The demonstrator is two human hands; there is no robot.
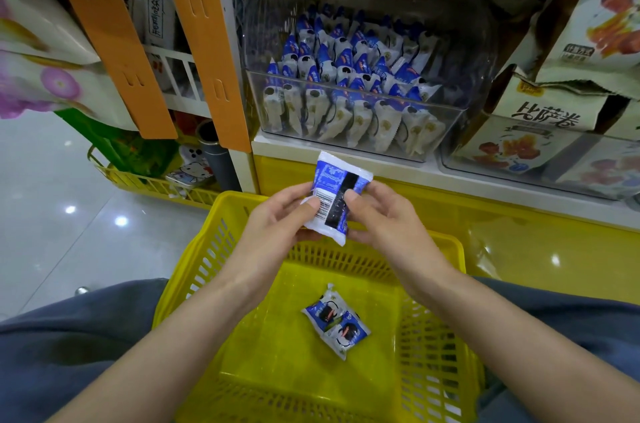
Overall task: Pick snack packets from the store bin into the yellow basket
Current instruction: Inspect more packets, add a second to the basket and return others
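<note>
Lap: grey trousers (52, 353) filled the near left and right corners, either side of the basket.
Basket: the yellow basket (194, 270) sat between the knees, its slatted walls and floor in plain sight.
Packets in basket: two blue-and-white packets (336, 320) lay on the basket floor, touching each other, slightly right of its middle.
Left hand: the left hand (277, 218) pinched the held packet's left edge, thumb on the facing side and fingers curled behind.
Right hand: the right hand (381, 218) pinched the right edge, thumb on the black band and fingers curled behind.
Held packet: the held packet (337, 194) was upright and slightly tilted, its printed back with barcode facing the camera. It hung over the basket's far rim, below the bin.
Ledge: a white ledge (287, 147) ran just beyond the held packet, above a yellow shelf base (519, 225).
Bin: the clear bin (453, 124) stood on the ledge, far centre.
Bin packets: many matching bin packets (346, 76) stood packed in rows inside it.
Boxes: printed boxes (554, 117) stood to the right of the bin, some in another clear tray.
Strips: two orange strips (204, 41) hung to the left of the bin.
Far left: a second basket (156, 185) sat on the glossy floor (52, 214), holding a green bag.
</note>
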